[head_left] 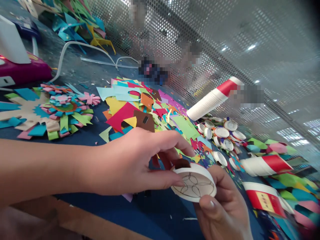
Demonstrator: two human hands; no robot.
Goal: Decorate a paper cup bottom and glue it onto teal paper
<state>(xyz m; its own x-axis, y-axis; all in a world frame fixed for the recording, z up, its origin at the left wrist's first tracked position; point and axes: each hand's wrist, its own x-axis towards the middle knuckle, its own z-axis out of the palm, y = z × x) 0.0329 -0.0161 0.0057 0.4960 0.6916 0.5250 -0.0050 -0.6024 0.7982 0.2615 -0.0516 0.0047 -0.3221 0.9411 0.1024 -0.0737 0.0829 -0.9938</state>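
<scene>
A shallow white paper cup bottom (193, 186) with a flower pattern of curved lines drawn inside is held over the table. My right hand (225, 206) grips its near right edge between thumb and fingers. At its left edge, my left hand (140, 163) has the thumb over the rim and the other fingers behind, with the index finger stretched above. A small dark brown paper piece (182, 163) shows at the back of the rim, by the left fingers; how it is attached cannot be made out.
Coloured paper scraps (140, 103) heap beyond my hands. Paper flowers (62, 110) lie left, near a purple device (25, 71) and white cable (61, 56). Right are stacked paper cups (212, 100), several cut cup bottoms (221, 132) and a red-and-white cup (265, 200). Perforated metal panelling (160, 30) stands behind.
</scene>
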